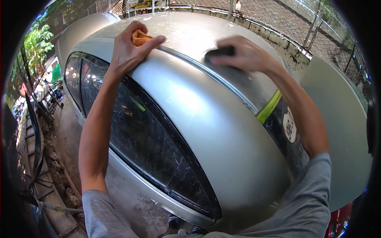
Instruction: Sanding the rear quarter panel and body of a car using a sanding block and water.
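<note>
My left hand [129,47] is closed around a crumpled orange cloth [141,38], with the thumb stretched out, at the roof edge of a silver car [170,91]. To the right, my right hand [246,53] is smeared by motion. Its fingers grip a dark, block-shaped pad [218,54] against the roof; whether that is a sponge or a brush does not show. Between the hands a metallic trim strip [206,71] runs along the roof. A yellow-green strip [270,107] lies near the right forearm, at the top of the dark glass.
Dark side windows [139,131] lie below my left arm. A raised silver panel [337,131] stands at the right. A chain-link fence [274,20] on a low wall runs behind the car. Planks, debris [43,170] and plants [37,43] line the left side.
</note>
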